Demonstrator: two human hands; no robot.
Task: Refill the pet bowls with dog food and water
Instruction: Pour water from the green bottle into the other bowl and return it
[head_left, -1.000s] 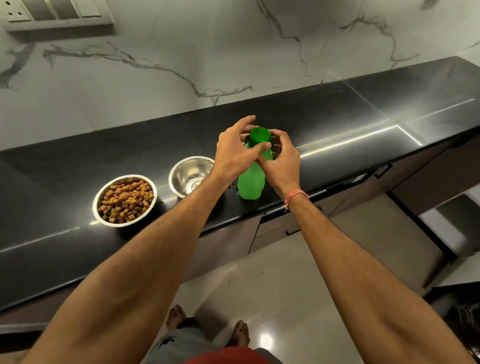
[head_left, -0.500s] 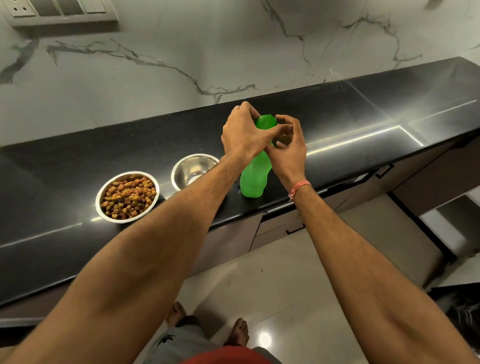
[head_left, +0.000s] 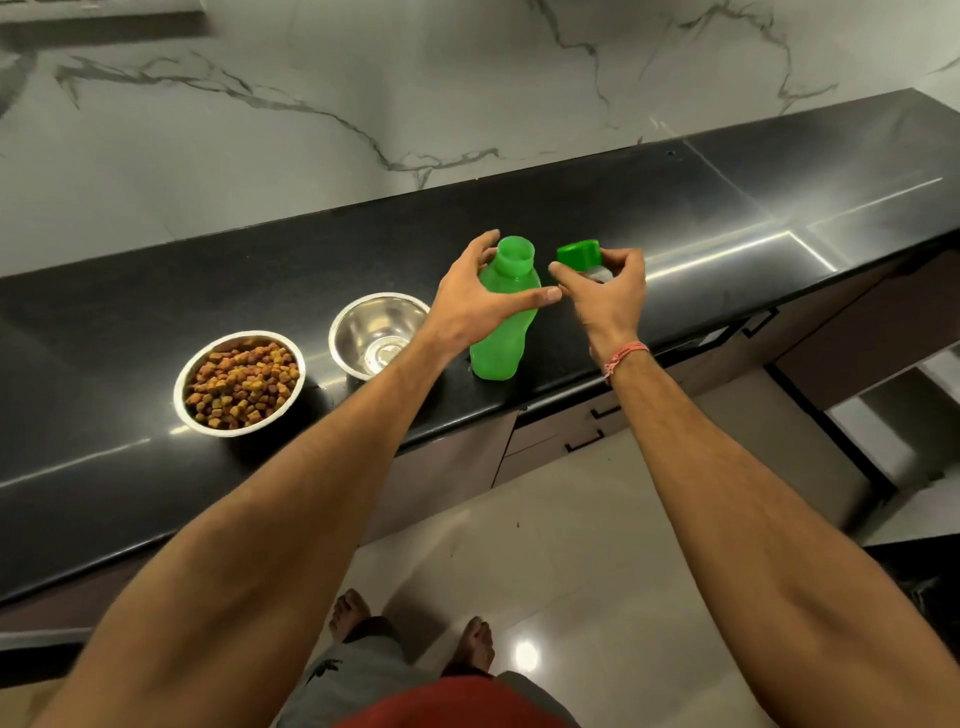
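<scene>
A green plastic bottle (head_left: 503, 338) stands upright on the black counter (head_left: 130, 306) with its mouth uncovered. My left hand (head_left: 475, 301) grips its upper body, thumb across the front and fingers behind the neck. Just to the right, my right hand (head_left: 608, 291) pinches the green cap (head_left: 579, 254), held off the bottle at neck height. Left of the bottle sits a steel bowl (head_left: 376, 335) with nothing in it that I can see. Further left, a second steel bowl (head_left: 239, 382) is full of brown dog kibble.
A marble wall (head_left: 467, 93) rises behind the counter. Drawers with dark handles (head_left: 584, 441) sit under the counter's front edge. My bare feet (head_left: 410, 623) stand on the glossy tiled floor below.
The cap has come off the bottle and moved right in my right hand. My left hand has slid from the cap down to the bottle's upper body.
</scene>
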